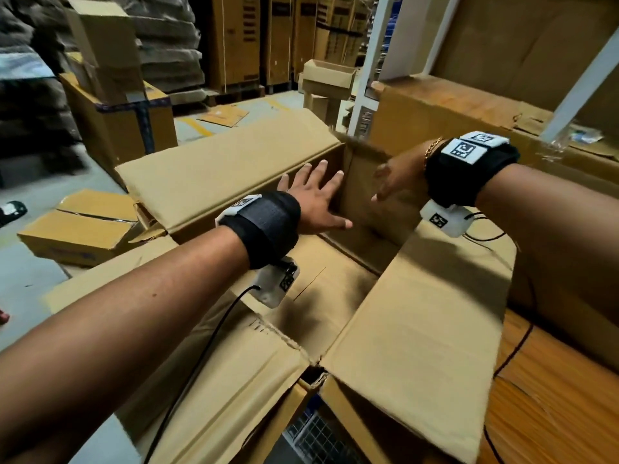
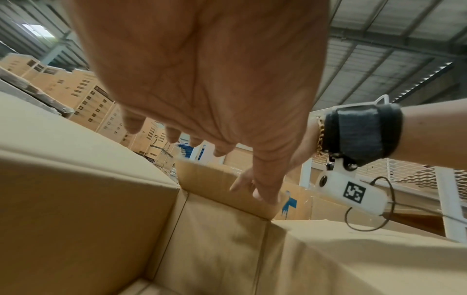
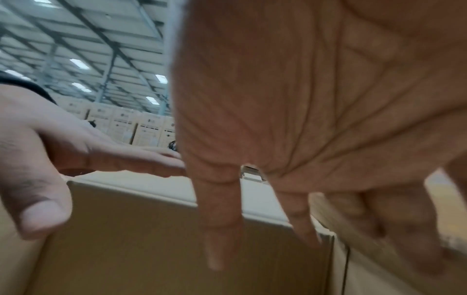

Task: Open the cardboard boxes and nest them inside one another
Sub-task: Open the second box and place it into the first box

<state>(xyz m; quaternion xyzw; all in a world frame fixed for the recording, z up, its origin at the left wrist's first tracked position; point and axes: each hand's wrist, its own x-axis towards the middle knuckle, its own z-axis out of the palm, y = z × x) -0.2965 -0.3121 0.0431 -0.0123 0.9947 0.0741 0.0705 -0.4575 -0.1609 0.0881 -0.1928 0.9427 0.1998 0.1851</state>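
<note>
A large cardboard box [image 1: 365, 249] stands open in front of me, its long flaps folded outward: left flap [image 1: 217, 175], right flap [image 1: 418, 313], near flap [image 1: 234, 363]. My left hand [image 1: 315, 199] hovers over the opening beside the left flap, fingers spread and straight, holding nothing; its palm [image 2: 202, 79] fills the left wrist view. My right hand [image 1: 393, 182], blurred, reaches toward the short far flap [image 1: 361, 145] with straight fingers. In the left wrist view the right hand's fingertips [image 2: 252, 187] lie against that far flap [image 2: 209, 177]. The right wrist view shows the right palm [image 3: 303, 99] over the box's inner wall [image 3: 151, 239].
A small closed box [image 1: 80, 229] lies on the floor at left, with taller stacked boxes [image 1: 117, 112] behind it. Another big carton [image 1: 469, 108] and a white rack post [image 1: 371, 61] stand at right. Wire mesh [image 1: 318, 437] shows below the box; a shoe [image 1: 11, 209] is at far left.
</note>
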